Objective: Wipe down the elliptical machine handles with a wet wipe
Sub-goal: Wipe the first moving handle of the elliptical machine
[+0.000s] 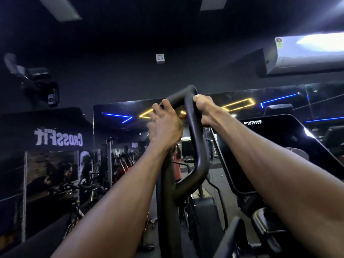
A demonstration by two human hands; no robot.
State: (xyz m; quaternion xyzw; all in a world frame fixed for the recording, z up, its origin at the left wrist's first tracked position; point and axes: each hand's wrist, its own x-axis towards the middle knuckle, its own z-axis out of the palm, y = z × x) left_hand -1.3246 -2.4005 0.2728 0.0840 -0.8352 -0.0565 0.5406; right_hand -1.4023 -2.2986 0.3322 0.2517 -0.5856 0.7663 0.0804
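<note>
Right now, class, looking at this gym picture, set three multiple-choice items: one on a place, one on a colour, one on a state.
1. Where is the air conditioner?
A. upper right wall
B. on the floor
C. lower left

2. What colour is the looped handle?
A. white
B. red
C. black

3. What is the left hand doing?
A. hanging free
B. gripping the handle
C. lying flat on a screen

Answers: 1 A, the white unit sits high at the right edge. 2 C, the tube is dark all along. 3 B, its fingers curl round the top bend, as the right hand does on the other side.
</note>
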